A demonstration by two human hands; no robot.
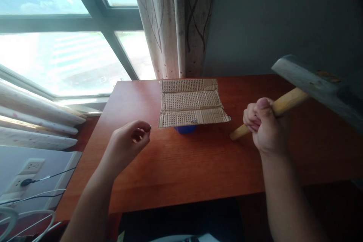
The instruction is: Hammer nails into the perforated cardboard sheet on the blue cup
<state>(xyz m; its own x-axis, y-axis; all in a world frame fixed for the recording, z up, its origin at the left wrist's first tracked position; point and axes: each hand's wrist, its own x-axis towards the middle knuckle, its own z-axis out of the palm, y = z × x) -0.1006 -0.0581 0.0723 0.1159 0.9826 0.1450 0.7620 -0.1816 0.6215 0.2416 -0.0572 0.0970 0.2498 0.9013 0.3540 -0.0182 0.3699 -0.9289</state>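
Observation:
My right hand (268,126) is wrapped round the wooden handle of a hammer (293,101), raised above the right side of the table. Its large grey metal head points up and to the right. To the left, my left hand (129,141) hovers over the table with thumb and fingertips pinched together. A tiny pale glint shows at those fingertips, too small to name. Between the hands lies a creased piece of cardboard (191,102) dotted with rows of small holes. Several small dark metal bits sit near its front edge. A blue object (185,129) shows partly beneath it.
The reddish-brown wooden table (176,174) stands against a grey wall, beside a window (70,60). A patterned curtain (176,22) hangs behind it. At lower left are a wall socket (21,183) with a black plug and several loose cables (31,215).

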